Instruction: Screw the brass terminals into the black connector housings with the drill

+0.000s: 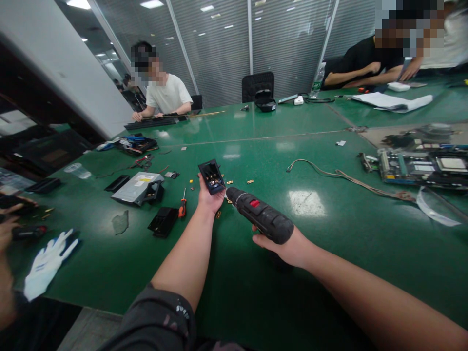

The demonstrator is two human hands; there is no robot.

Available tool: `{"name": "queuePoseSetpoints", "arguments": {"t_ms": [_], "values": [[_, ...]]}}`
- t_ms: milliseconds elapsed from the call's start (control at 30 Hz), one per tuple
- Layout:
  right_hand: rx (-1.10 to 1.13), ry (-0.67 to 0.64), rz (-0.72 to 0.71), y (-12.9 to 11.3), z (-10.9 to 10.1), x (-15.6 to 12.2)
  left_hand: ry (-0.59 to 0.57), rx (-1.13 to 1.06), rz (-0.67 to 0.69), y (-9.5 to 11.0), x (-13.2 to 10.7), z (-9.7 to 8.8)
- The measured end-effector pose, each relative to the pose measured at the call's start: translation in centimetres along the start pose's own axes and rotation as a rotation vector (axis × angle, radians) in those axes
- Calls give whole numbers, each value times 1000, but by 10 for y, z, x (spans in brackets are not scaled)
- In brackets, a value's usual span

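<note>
My left hand (209,197) holds up a small black electronic casing (211,176) with a dark open face and parts showing inside. My right hand (280,246) grips a black cordless drill (259,213) with a red button on top. The drill's nose points at the casing and sits close to it, and I cannot tell whether they touch. Several small brass pieces (250,181) lie on the green table (256,273) below and around my left hand.
An orange-handled screwdriver (182,204), a disc drive (137,188), black plastic covers (163,221) and a white glove (47,263) lie to the left. A circuit board (420,166) and a cable (347,181) lie to the right. Co-workers sit around the table, and another person's hand (6,233) enters at left.
</note>
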State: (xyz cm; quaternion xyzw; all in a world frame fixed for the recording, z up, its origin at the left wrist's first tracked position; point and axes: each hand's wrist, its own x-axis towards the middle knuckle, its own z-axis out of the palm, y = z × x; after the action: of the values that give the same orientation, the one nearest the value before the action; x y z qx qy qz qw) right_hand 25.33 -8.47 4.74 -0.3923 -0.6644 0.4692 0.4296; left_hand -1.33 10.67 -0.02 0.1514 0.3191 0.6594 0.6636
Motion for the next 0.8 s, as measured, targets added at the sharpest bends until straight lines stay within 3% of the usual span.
{"name": "queuePoseSetpoints", "arguments": {"t_ms": [267, 800], "values": [[1, -13, 1, 1, 0, 0, -36, 14, 11, -1, 4, -6], [17, 2, 6, 1, 1, 0, -31, 22, -12, 0, -1, 0]]}}
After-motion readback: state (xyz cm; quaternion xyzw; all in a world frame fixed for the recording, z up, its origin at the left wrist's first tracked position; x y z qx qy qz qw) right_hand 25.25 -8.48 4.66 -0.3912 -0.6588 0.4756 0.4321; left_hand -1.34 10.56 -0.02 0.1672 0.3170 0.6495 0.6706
